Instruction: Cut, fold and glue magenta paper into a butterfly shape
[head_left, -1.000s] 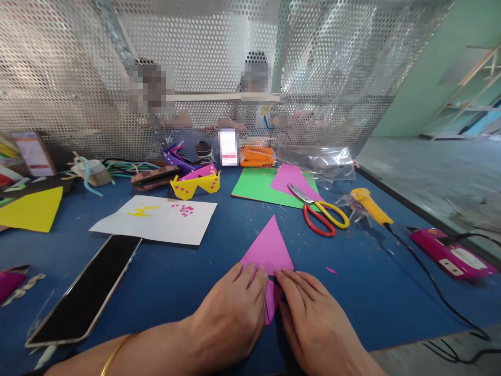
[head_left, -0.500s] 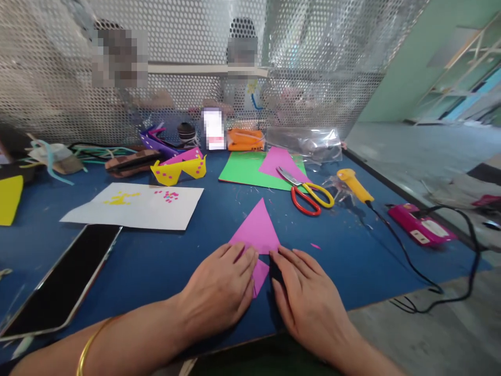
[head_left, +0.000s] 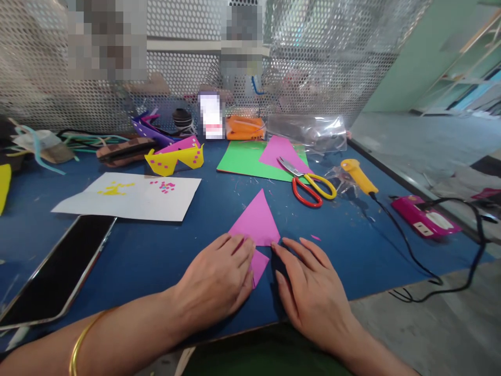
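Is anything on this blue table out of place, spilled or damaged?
Nothing looks damaged. Small paper scraps lie scattered on the blue table near the pink paper triangle, and the phone lies askew, close to the near edge.

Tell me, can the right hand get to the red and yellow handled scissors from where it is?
Probably yes. The right hand lies flat beside the pink folded paper, and only bare blue table shows between it and the red and yellow handled scissors.
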Demonstrator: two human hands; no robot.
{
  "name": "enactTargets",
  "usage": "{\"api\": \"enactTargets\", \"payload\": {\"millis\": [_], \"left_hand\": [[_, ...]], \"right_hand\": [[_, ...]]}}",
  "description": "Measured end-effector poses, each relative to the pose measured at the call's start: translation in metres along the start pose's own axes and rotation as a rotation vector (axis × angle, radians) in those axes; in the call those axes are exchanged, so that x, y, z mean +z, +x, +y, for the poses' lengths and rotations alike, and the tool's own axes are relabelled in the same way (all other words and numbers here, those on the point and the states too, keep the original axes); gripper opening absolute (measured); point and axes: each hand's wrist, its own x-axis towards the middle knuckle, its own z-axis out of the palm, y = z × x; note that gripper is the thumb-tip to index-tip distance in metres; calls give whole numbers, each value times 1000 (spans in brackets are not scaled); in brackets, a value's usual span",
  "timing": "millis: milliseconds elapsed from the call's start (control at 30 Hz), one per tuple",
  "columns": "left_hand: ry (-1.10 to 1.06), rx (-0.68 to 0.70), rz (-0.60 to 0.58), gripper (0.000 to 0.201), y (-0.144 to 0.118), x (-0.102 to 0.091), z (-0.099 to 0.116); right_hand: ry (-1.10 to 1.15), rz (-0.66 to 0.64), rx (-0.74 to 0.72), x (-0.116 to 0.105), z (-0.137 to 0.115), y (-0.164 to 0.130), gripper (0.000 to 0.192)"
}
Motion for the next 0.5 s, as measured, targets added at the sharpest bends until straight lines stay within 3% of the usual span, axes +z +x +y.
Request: {"api": "enactTargets", "payload": {"millis": [300,500], "left_hand": [[-27,3,6,34,6,-4,-1],[2,22,11,36,4,-2,0]], "right_hand": [[12,-16,5,-2,-1,5,34],[44,68,-11,-3,-3,7,34]]}}
